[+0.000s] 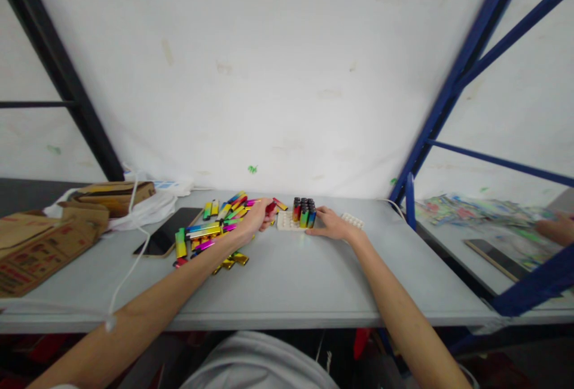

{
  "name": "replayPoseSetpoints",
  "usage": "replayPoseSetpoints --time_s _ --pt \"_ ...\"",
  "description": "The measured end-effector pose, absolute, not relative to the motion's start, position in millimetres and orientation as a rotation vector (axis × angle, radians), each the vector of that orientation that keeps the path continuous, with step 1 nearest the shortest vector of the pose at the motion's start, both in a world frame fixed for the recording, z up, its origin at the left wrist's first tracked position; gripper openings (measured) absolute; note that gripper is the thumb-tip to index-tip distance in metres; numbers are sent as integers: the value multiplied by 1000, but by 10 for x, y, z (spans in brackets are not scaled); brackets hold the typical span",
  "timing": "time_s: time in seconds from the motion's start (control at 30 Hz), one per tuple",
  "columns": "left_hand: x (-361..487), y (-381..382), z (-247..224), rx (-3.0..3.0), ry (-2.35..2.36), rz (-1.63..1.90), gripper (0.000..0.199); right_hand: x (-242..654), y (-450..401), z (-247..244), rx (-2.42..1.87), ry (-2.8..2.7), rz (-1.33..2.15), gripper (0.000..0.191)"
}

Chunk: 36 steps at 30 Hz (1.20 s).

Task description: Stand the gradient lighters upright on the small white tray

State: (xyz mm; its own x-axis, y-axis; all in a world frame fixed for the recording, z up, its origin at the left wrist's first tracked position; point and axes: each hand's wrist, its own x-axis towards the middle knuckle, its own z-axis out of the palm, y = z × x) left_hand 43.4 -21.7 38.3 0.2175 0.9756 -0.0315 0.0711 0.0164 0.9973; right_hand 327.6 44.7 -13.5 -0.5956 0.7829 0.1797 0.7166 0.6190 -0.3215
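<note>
Shiny multicoloured lighters [204, 229] lie in a loose pile on the left half of the table. My left hand [258, 219] is at the pile's right edge, its fingers closed on a red lighter [271, 205]. A white holed tray [286, 221] lies right of that hand. Several lighters [304, 214] stand upright in it, close together, black ends up. My right hand [330, 223] grips the tray's right end, thumb at the front and fingers beside the standing lighters. Its palm hides that end of the tray.
Another white holed tray [353, 220] lies behind my right wrist. A dark phone [170, 232] and torn cardboard boxes [49, 245] are on the left, with a white cable [134, 198] hanging in front. A blue metal frame [442, 111] rises on the right; beyond it a person's hand [558, 227] shows.
</note>
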Motion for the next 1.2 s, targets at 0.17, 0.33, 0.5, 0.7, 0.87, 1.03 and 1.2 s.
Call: replayPoseSetpoints --time_s 0.17,0.33,0.5,0.7,0.87,1.03,1.2 --pt "470 -202 379 1303 1123 1003 54 3281 466 -162 -1207 -2540 308 72" --pt "487 -263 401 1391 1123 1006 50 3276 470 -166 -1211 -2530 306 73" --pt "481 -257 358 1403 1188 1014 43 3275 480 -178 -1206 -2541 297 71" --pt "496 -174 298 1299 1174 1006 50 3276 487 -172 -1196 -2548 290 70" --pt "544 -167 232 1461 1048 1101 43 3260 471 -157 -1190 -2549 289 70" --pt "525 -142 322 2034 1029 1183 44 3244 448 -132 -1209 -2553 298 73" --pt "510 -52 469 2369 1018 1147 36 3242 425 -90 -1204 -2555 302 72"
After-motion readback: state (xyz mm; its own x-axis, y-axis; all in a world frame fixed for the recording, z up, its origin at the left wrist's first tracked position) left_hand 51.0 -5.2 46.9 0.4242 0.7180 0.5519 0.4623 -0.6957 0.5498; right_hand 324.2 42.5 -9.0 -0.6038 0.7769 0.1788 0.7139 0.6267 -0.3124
